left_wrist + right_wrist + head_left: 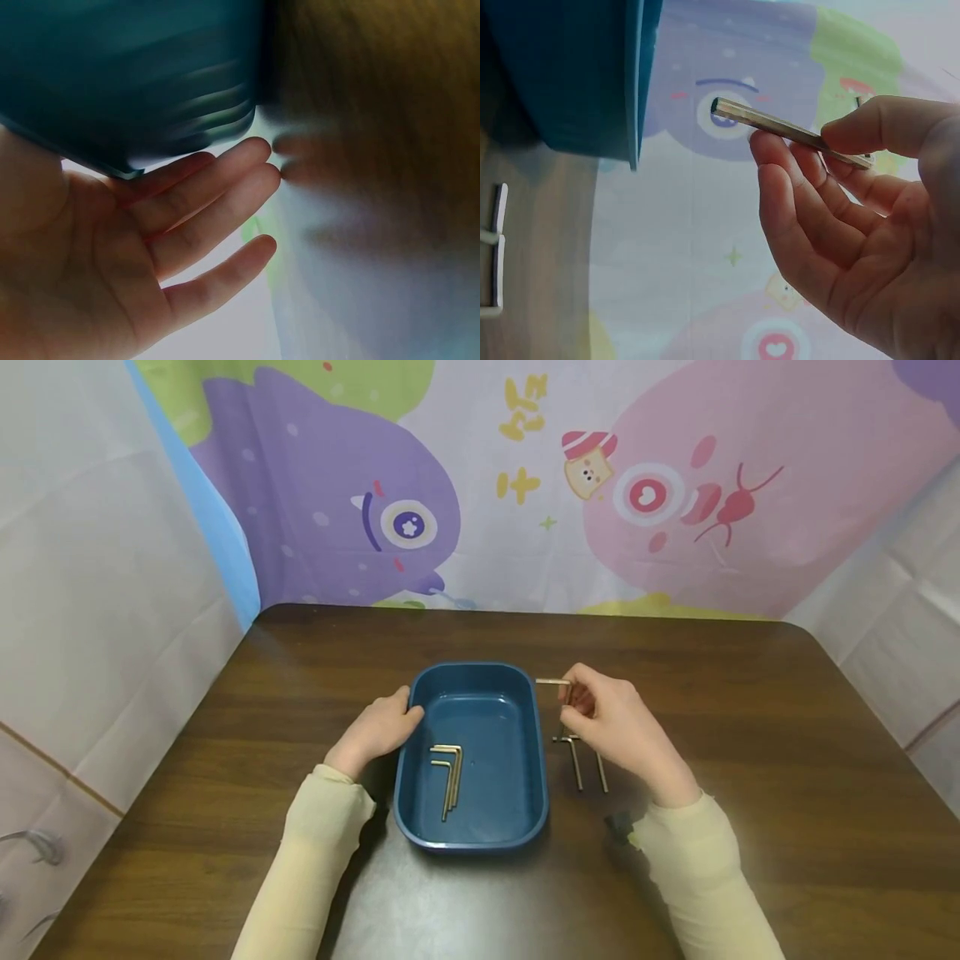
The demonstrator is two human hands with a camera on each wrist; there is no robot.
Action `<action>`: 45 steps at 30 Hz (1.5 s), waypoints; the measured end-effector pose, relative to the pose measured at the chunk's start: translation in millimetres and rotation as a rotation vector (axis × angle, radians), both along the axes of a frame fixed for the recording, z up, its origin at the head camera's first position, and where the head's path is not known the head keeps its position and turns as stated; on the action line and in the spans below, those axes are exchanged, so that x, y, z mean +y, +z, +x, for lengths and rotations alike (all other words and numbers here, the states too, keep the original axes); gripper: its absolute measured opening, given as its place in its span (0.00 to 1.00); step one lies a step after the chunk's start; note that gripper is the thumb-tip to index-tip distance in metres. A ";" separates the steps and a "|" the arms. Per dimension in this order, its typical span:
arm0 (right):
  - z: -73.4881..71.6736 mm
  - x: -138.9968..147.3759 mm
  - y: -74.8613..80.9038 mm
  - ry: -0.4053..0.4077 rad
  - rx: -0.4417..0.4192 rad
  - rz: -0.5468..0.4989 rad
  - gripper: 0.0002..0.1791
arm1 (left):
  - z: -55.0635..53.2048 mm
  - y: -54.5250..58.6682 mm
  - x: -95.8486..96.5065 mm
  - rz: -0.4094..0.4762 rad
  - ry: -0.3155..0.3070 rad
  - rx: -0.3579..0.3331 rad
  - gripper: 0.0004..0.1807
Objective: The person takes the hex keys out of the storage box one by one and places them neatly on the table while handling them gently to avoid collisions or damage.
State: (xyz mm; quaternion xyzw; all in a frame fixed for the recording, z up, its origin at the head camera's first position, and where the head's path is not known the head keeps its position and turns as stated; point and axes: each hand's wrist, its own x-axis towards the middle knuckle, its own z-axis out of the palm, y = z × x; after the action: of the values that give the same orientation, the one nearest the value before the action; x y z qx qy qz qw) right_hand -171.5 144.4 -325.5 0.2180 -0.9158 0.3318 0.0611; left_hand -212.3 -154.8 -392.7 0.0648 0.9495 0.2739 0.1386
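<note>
A dark brown, wood-grained table (750, 735) with rounded far corners stands against a cartoon backdrop (525, 560), where a purple creature (330, 510) and a pink one (720, 443) lie sideways beside yellow lettering. Pale sheets, creased and marked with brown lines, flank the table, the left sheet (112, 527) with a strip of blue between it and the purple figure. Light glares off the tabletop between two cream sleeves (311, 852). At center, a person's left hand (378, 724) grasps the side of a blue tray (502, 777), thumb over the rim and the other fingers outside, fairly straight in the left wrist view. The right hand (618, 718) pinches an L-shaped hex key (551, 682) between thumb and fingers, raised off the table just beyond the tray's right rim, one arm of it pointing toward the tray. A cluster of keys (457, 777) lies nested on the tray's floor, left of its middle. Two loose keys (575, 767) rest on the wood to the tray's right, partly behind the right hand.
</note>
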 end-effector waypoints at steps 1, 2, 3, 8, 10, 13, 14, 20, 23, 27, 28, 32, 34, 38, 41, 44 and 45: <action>-0.6 1.7 0.2 -0.006 -0.004 0.004 0.05 | 0.0 0.2 -0.3 0.000 0.000 0.000 0.33; -1.2 3.4 0.3 -0.013 -0.009 0.006 0.05 | -0.1 0.5 -0.4 -0.001 0.001 0.000 0.33; -1.8 5.0 0.6 -0.017 -0.013 0.008 0.04 | -0.1 0.7 -0.5 0.000 0.003 -0.001 0.33; -4.4 11.9 1.7 -0.033 -0.029 0.022 0.04 | -0.5 2.3 -1.4 -0.003 0.003 -0.006 0.34; -5.3 13.6 1.9 -0.039 -0.032 0.030 0.04 | -1.0 2.8 -1.8 -0.003 0.003 -0.008 0.34; -6.3 14.9 2.6 -0.047 -0.039 0.043 0.06 | -2.1 3.2 -2.1 -0.004 0.003 -0.005 0.34; -6.5 15.0 2.7 -0.050 -0.038 0.047 0.06 | -2.4 3.4 -2.0 -0.004 0.003 -0.004 0.34; -6.2 14.9 2.9 -0.060 0.003 0.089 0.05 | -2.3 3.9 -0.6 -0.006 0.004 0.006 0.33; -6.3 15.0 2.4 -0.060 0.019 0.102 0.05 | -1.7 4.0 0.2 -0.005 0.004 0.010 0.32; -7.0 15.7 1.5 -0.059 0.006 0.101 0.06 | -1.6 3.6 0.7 -0.002 0.000 0.016 0.32; -7.2 16.1 1.3 -0.063 -0.001 0.101 0.06 | -1.6 3.3 0.7 -0.002 0.000 0.015 0.32; -9.0 19.4 -0.2 -0.079 -0.015 0.118 0.08 | -1.8 1.9 0.3 -0.001 -0.001 0.009 0.33; -10.2 21.4 -1.1 -0.087 -0.014 0.132 0.09 | -1.7 1.7 0.1 -0.001 0.001 0.006 0.33; -12.5 25.2 -3.5 -0.093 -0.025 0.145 0.11 | -1.4 0.8 -0.2 -0.010 -0.006 0.009 0.33; -14.5 28.0 -5.4 -0.097 -0.052 0.154 0.11 | -1.4 -0.1 -0.5 -0.009 -0.005 0.007 0.33; -16.7 30.7 -7.3 -0.099 -0.090 0.169 0.11 | -1.2 -0.4 -0.6 -0.009 -0.006 0.007 0.33; -17.3 31.5 -7.7 -0.099 -0.105 0.176 0.12 | -1.2 -0.4 -0.6 -0.007 -0.006 0.006 0.33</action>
State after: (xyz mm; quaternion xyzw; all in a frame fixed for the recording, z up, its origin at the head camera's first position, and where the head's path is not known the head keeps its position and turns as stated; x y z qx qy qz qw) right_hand -188.8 175.9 -333.2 0.1592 -0.9529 0.2579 0.0099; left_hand -213.5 -155.4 -393.1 0.0678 0.9507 0.2699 0.1366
